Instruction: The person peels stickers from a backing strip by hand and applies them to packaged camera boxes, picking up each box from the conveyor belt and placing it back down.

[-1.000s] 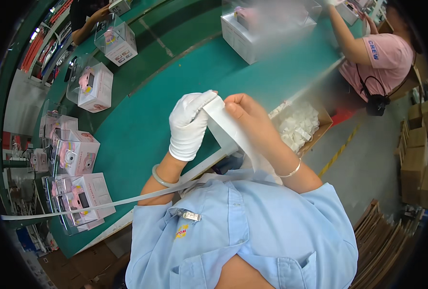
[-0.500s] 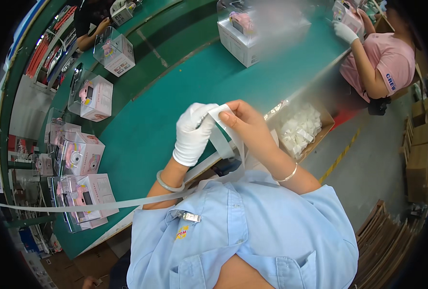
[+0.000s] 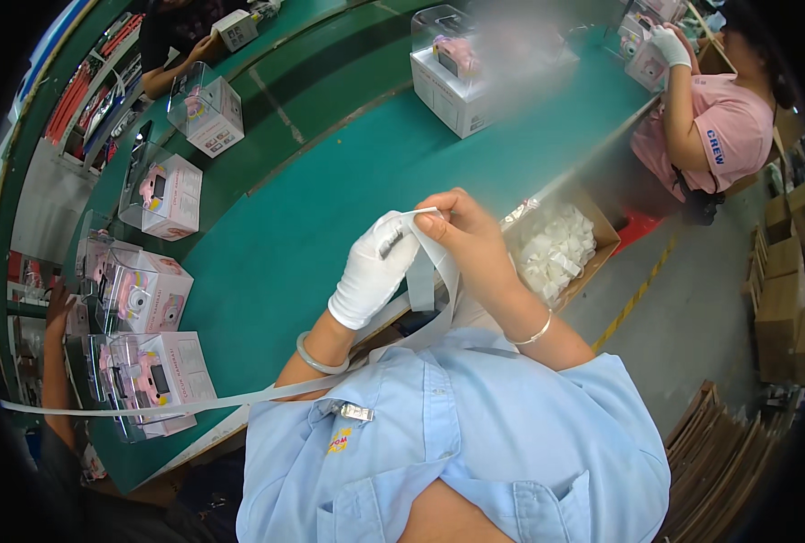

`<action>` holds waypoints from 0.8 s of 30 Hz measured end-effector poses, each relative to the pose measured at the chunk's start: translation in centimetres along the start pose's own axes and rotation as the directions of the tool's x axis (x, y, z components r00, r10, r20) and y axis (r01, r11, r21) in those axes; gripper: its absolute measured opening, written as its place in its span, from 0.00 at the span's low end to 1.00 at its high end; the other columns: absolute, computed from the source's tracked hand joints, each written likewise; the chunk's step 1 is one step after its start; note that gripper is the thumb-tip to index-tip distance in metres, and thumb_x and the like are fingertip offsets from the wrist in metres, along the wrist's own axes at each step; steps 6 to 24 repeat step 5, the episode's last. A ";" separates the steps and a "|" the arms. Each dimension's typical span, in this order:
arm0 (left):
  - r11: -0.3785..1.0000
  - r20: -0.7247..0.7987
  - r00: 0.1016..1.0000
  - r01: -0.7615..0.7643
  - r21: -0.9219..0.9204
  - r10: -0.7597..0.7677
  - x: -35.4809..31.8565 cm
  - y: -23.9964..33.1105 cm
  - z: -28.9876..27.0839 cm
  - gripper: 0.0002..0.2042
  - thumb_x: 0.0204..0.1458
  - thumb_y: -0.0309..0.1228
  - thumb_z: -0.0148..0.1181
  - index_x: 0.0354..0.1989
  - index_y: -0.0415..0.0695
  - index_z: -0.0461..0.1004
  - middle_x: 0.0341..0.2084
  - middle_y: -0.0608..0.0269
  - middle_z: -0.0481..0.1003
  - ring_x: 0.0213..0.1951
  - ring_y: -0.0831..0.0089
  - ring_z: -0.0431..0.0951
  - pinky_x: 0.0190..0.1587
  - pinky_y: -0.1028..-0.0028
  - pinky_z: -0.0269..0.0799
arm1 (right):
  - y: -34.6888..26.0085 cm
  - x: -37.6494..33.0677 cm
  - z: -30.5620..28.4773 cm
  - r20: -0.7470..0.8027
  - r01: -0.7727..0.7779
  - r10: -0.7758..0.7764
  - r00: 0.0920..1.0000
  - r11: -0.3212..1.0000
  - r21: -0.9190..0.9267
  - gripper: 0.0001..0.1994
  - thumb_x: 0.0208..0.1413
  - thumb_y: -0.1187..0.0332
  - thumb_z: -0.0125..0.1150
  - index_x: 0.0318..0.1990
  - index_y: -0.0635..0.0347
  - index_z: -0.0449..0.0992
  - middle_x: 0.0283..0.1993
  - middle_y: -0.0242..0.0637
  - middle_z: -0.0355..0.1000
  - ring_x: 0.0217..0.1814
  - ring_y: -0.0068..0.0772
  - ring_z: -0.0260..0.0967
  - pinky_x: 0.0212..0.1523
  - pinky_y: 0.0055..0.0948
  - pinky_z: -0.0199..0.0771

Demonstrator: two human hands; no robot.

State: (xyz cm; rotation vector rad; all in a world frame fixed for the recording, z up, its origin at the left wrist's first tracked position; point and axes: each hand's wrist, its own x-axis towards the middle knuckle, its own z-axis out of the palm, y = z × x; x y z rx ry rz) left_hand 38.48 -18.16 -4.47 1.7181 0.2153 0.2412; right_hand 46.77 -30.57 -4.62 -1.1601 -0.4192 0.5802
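Observation:
My left hand (image 3: 371, 274), in a white glove, is closed with its fingertips at the upper end of a long white tape strip (image 3: 445, 268). My bare right hand (image 3: 471, 242) pinches the same strip between thumb and fingers, close beside the left fingertips. From my hands the strip hangs in a loop before my shirt. A long whitish band (image 3: 162, 409) runs across my left forearm to the far left; where it joins the loop is hard to follow. Both hands are over the near edge of the green table (image 3: 276, 231).
Boxed pink toy cameras under clear covers stand along the left, such as one box (image 3: 149, 294); another box (image 3: 457, 95) stands ahead. Beside my right forearm, a carton (image 3: 604, 246) holds crumpled white scraps. Co-workers are at the far left, far right and lower left.
My left hand has tilted rightward, and the strip's end has turned nearly edge-on between my fingers. A co-worker's arm has come in at the lower left. The pink-shirted co-worker's gloved hand has shifted.

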 end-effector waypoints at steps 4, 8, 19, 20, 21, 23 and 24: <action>0.973 0.089 0.996 0.024 -0.229 -0.004 0.0 0.4 0.4 0.14 0.53 0.25 0.52 0.49 0.45 0.70 0.42 0.62 0.69 0.45 0.76 0.69 0.49 0.81 0.61 | -0.4 0.1 -0.7 0.006 -0.028 0.028 1.000 0.999 0.027 0.05 0.54 0.69 0.60 0.37 0.57 0.74 0.34 0.23 0.61 0.32 0.12 0.58 0.37 0.17 0.63; 0.974 0.109 0.994 0.027 -0.224 -0.003 0.1 0.7 0.4 0.15 0.53 0.25 0.52 0.51 0.46 0.69 0.44 0.61 0.69 0.46 0.75 0.69 0.51 0.81 0.60 | -0.6 0.1 -0.9 0.009 -0.035 0.035 0.999 0.999 0.021 0.05 0.54 0.69 0.59 0.37 0.57 0.74 0.35 0.22 0.61 0.32 0.13 0.58 0.37 0.18 0.64; 0.974 0.109 0.994 0.027 -0.224 -0.003 0.1 0.7 0.4 0.15 0.53 0.25 0.52 0.51 0.46 0.69 0.44 0.61 0.69 0.46 0.75 0.69 0.51 0.81 0.60 | -0.6 0.1 -0.9 0.009 -0.035 0.035 0.999 0.999 0.021 0.05 0.54 0.69 0.59 0.37 0.57 0.74 0.35 0.22 0.61 0.32 0.13 0.58 0.37 0.18 0.64; 0.974 0.109 0.994 0.027 -0.224 -0.003 0.1 0.7 0.4 0.15 0.53 0.25 0.52 0.51 0.46 0.69 0.44 0.61 0.69 0.46 0.75 0.69 0.51 0.81 0.60 | -0.6 0.1 -0.9 0.009 -0.035 0.035 0.999 0.999 0.021 0.05 0.54 0.69 0.59 0.37 0.57 0.74 0.35 0.22 0.61 0.32 0.13 0.58 0.37 0.18 0.64; 0.974 0.109 0.994 0.027 -0.224 -0.003 0.1 0.7 0.4 0.15 0.53 0.25 0.52 0.51 0.46 0.69 0.44 0.61 0.69 0.46 0.75 0.69 0.51 0.81 0.60 | -0.6 0.1 -0.9 0.009 -0.035 0.035 0.999 0.999 0.021 0.05 0.54 0.69 0.59 0.37 0.57 0.74 0.35 0.22 0.61 0.32 0.13 0.58 0.37 0.18 0.64; 0.974 0.109 0.994 0.027 -0.224 -0.003 0.1 0.7 0.4 0.15 0.53 0.25 0.52 0.51 0.46 0.69 0.44 0.61 0.69 0.46 0.75 0.69 0.51 0.81 0.60 | -0.6 0.1 -0.9 0.009 -0.035 0.035 0.999 0.999 0.021 0.05 0.54 0.69 0.59 0.37 0.57 0.74 0.35 0.22 0.61 0.32 0.13 0.58 0.37 0.18 0.64; 0.974 0.109 0.994 0.027 -0.224 -0.003 0.1 0.7 0.4 0.15 0.53 0.25 0.52 0.51 0.46 0.69 0.44 0.61 0.69 0.46 0.75 0.69 0.51 0.81 0.60 | -0.6 0.1 -0.9 0.009 -0.035 0.035 0.999 0.999 0.021 0.05 0.54 0.69 0.59 0.37 0.57 0.74 0.35 0.22 0.61 0.32 0.13 0.58 0.37 0.18 0.64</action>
